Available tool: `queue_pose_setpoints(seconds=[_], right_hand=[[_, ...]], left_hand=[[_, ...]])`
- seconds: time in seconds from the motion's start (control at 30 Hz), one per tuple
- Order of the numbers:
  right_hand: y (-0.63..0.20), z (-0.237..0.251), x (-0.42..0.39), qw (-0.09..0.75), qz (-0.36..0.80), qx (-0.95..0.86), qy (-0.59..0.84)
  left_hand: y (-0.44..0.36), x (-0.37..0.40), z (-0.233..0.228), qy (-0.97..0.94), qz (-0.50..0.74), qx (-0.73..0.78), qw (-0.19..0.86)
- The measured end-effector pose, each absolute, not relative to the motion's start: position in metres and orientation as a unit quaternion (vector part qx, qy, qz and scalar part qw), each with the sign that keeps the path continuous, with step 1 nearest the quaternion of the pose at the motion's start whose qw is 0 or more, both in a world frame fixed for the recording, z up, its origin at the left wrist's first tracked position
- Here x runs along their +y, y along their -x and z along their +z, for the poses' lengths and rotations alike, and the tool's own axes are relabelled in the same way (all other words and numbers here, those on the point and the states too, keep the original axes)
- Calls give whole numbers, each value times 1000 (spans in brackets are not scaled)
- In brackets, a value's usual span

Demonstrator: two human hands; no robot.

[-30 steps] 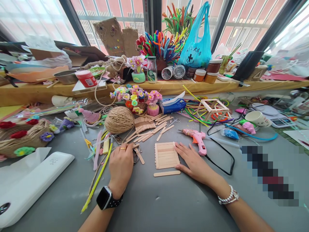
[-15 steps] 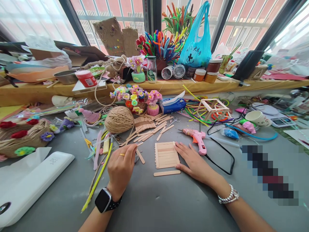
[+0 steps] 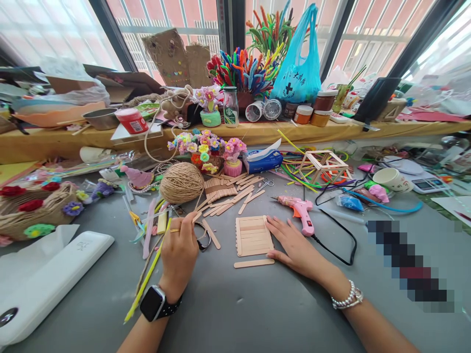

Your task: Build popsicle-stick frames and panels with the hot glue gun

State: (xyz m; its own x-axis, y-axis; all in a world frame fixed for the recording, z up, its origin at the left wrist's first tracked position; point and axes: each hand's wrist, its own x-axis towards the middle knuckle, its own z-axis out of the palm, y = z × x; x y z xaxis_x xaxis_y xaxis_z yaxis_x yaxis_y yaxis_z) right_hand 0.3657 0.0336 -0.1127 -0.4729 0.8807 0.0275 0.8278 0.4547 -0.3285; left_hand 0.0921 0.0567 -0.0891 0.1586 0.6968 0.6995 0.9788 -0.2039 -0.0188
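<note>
Left hand [image 3: 179, 252] pinches one end of a loose craft stick [image 3: 196, 216] at the edge of the stick pile [image 3: 224, 196], while the right hand [image 3: 294, 245] lies open and flat, fingers against the right edge of the stick panel [image 3: 253, 236]. That panel looks largely assembled, its slats side by side under cross pieces; one spare stick [image 3: 253, 263] lies just below it and the glue gun [image 3: 300, 212] rests unused beside the right hand

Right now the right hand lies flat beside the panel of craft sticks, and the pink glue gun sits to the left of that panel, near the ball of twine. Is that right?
Not quite. The head view shows the pink glue gun to the right of the panel of craft sticks, just beyond the right hand, which does lie flat beside the panel. The ball of twine is on the other side.
</note>
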Motion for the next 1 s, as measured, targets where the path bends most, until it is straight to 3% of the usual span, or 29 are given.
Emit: queue_pose_setpoints(seconds=[0.3, 0.4, 0.53, 0.63, 0.77, 1.0], right_hand=[[-365, -114, 34, 107, 128, -849, 502], [-364, -110, 34, 138, 127, -846, 500], [-360, -98, 29, 246, 111, -826, 495], [-355, -89, 23, 308, 164, -809, 473], [-349, -86, 19, 330, 247, -789, 456], [-347, -94, 23, 333, 248, -780, 469]], left_hand=[[-84, 58, -85, 690, -258, -628, 249], [-90, 54, -81, 750, -280, -554, 228], [-107, 42, -82, 880, -261, -358, 171], [-119, 36, -87, 919, -234, -275, 156], [-128, 36, -92, 928, -223, -257, 150], [-128, 41, -98, 929, -214, -276, 122]])
